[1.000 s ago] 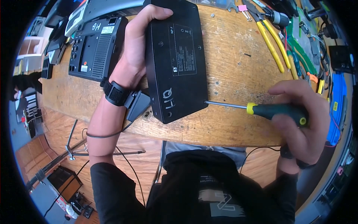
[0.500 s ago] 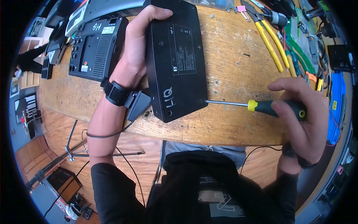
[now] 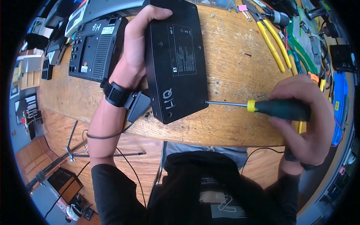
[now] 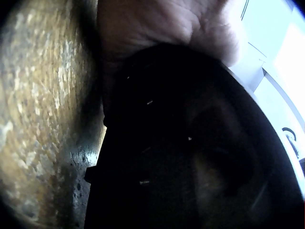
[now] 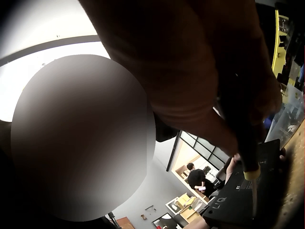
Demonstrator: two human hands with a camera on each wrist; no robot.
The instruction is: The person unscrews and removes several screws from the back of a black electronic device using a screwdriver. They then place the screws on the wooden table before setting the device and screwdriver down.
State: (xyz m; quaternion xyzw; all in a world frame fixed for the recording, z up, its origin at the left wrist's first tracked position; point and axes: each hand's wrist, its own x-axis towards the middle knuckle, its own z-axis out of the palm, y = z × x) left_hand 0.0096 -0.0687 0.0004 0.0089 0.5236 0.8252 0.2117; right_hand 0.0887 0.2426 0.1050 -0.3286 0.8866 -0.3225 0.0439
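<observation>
The left hand (image 3: 135,43) grips a black box (image 3: 180,84) marked HQ, its thumb over the upper left edge; its other fingers are mostly hidden behind the box. In the right hand (image 3: 309,116) is a dark green screwdriver (image 3: 281,109) with a yellow collar, its handle between thumb and fingers. The screwdriver's tip meets the box at a hole near the lower right corner. The right wrist view shows the screwdriver (image 5: 251,174) against the box (image 5: 231,202). In the left wrist view the palm (image 4: 157,24) lies against the dark box.
A second black device (image 3: 95,50) marked HQ lies at the left of the wooden table (image 3: 240,75). Yellow-handled pliers (image 3: 270,47), a green tray and other tools crowd the right side. A small screw (image 3: 248,54) lies on the wood. A cable hangs from the left wrist.
The right hand's fingers have shifted around the screwdriver handle and closed further on it, and the handle has turned. The box and left hand have barely moved.
</observation>
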